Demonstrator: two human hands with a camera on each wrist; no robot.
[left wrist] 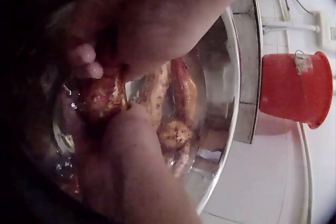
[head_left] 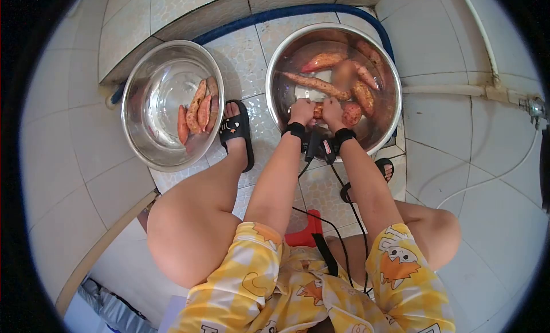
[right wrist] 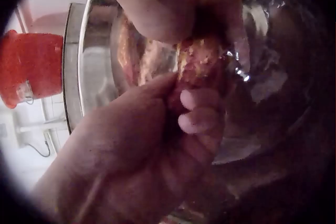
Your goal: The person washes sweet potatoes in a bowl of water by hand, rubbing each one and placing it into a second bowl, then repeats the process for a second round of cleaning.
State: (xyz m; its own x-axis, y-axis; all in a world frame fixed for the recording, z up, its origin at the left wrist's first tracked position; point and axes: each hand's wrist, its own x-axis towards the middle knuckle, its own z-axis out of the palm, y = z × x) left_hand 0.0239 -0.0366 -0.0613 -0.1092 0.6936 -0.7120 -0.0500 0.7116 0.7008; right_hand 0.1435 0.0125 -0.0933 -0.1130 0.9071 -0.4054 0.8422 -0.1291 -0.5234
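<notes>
In the head view, my left hand (head_left: 302, 112) and right hand (head_left: 332, 112) are side by side inside the right steel basin (head_left: 274, 52). Between them they grip one reddish sweet potato (right wrist: 199, 64), its skin patchy with yellow-brown. Both wrist views show fingers and thumbs curled round it, which hides its ends. Water fills part of this basin, and several other sweet potatoes (head_left: 312, 83) lie around the hands. A round-ended sweet potato (head_left: 350, 113) sits just right of the right hand.
A second steel basin (head_left: 146, 104) at the left holds several sweet potatoes (head_left: 197, 106). A blue hose (head_left: 275, 13) curves behind the right basin along a tiled step (head_left: 200, 18). Black cables (head_left: 344, 187) hang from the wrists. The left wrist view includes a red bucket (left wrist: 289, 85).
</notes>
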